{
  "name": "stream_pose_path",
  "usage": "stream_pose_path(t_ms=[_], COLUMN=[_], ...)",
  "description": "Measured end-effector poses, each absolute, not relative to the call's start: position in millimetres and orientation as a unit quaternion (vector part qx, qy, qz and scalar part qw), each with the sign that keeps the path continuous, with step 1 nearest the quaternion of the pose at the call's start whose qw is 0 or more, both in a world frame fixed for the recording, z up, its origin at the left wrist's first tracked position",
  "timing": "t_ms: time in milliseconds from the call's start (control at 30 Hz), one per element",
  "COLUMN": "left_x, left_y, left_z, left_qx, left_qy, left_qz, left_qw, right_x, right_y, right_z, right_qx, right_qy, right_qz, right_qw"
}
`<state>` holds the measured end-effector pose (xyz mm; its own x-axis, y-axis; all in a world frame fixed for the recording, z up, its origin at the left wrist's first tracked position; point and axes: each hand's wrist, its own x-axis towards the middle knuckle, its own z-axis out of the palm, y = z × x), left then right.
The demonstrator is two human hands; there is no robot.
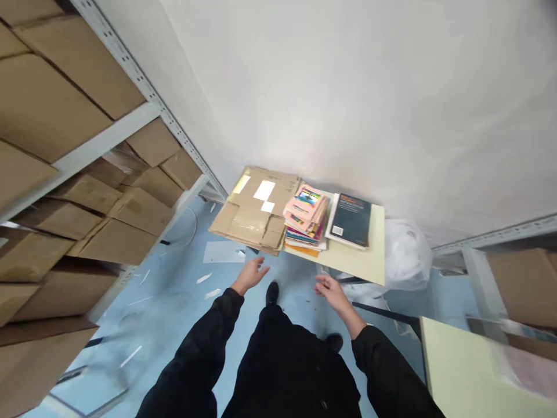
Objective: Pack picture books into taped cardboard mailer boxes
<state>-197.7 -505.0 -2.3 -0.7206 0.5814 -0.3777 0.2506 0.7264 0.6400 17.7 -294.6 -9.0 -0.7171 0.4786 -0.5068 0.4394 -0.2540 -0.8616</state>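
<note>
My left hand (pixel 251 274) hangs over the floor just short of the table's front edge, its fingers apart and nothing in them. Closest to it is a flattened cardboard stack (pixel 250 216) with white labels and clear tape. My right hand (pixel 333 292) is in front of the table too, loosely bent, with no object visible in it. Beyond the hands, a pile of booklets (pixel 306 212) with a pink one on top overlaps the cardboard's right side. A dark-covered book (pixel 351 217) lies right of the pile, on top of something white. Neither hand touches these things.
The pale yellow tabletop (pixel 375 255) stands against a white wall (pixel 331 104). Shelving with cardboard boxes (pixel 126 229) rises on the left. A white plastic bag (pixel 404 252) sits right of the table. Another pale tabletop (pixel 470 366) is at lower right. Scraps litter the blue floor (pixel 178 307).
</note>
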Motion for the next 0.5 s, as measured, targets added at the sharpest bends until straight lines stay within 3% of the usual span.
stream_pose_path(t_ms=[233, 500], left_x=[-356, -442], left_y=[-552, -523], left_z=[-15, -57], left_qx=[0.179, 0.132], left_qy=[0.924, 0.880], left_qz=[0.292, 0.376], left_qw=[0.170, 0.258], right_x=[-129, -250], right_y=[-349, -343], right_z=[-9, -25], right_qx=[-0.321, -0.360], right_qy=[-0.681, -0.661], right_qz=[0.657, 0.659], right_qw=[-0.033, 0.009])
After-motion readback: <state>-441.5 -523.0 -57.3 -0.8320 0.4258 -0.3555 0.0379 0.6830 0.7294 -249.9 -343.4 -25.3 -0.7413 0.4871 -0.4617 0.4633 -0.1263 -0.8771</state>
